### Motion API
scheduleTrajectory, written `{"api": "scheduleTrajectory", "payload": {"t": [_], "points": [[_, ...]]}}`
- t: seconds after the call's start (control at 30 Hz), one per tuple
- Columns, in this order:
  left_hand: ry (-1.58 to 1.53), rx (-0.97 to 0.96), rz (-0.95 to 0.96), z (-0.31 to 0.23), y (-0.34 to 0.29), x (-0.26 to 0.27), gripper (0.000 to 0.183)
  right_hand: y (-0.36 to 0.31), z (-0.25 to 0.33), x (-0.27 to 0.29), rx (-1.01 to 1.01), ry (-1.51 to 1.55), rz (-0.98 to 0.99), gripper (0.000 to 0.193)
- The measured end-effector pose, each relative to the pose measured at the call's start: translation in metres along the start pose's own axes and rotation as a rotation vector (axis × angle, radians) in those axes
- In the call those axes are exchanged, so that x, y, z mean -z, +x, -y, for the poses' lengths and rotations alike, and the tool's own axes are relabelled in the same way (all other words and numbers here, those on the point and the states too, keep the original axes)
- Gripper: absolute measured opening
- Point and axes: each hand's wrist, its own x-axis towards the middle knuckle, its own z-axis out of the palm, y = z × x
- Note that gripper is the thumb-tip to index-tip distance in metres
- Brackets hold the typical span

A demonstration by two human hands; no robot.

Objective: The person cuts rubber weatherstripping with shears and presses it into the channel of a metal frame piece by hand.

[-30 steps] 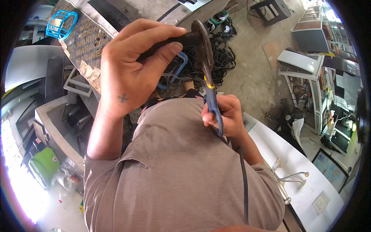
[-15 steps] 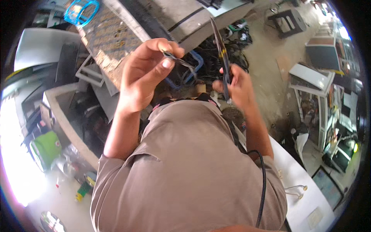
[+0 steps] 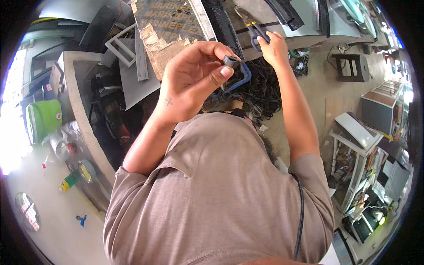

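Between the thumb and fingers of my left hand [image 3: 192,79], I pinch a small dark curled piece [image 3: 230,61], perhaps rubber or plastic; its exact kind is unclear. My right hand [image 3: 274,48] reaches out to the workbench [image 3: 254,54] on the far side, its thumb and fingers closed at the handles of a pair of snips [image 3: 251,27]. The snips have dark blue-black handles with a yellow mark at the pivot. They lie on or just over the bench top, their blades pointing away from me and parted.
A heap of black strips [image 3: 265,88] lies on the floor below the bench, beside a blue clamp frame [image 3: 242,79]. Printed plywood [image 3: 165,31] with a torn edge is at the left. Dark metal profiles [image 3: 287,15] lie on the bench; a black stool [image 3: 351,67] stands at right.
My right hand has carried the snips away from my body to the bench top. My left hand has shifted right, and the piece in it now shows as a curl.
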Motion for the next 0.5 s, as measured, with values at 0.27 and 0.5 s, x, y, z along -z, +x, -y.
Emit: {"api": "scheduleTrajectory", "payload": {"t": [0.27, 0.5], "points": [[0.183, 0.114, -0.165, 0.043, 0.017, -0.008, 0.021, -0.121, 0.093, 0.068, 0.004, 1.148, 0.489, 0.033], [1.508, 0.454, -0.587, 0.191, 0.069, 0.068, 0.065, -0.153, 0.052, 0.073, -0.16, 1.068, 0.25, 0.028]]}}
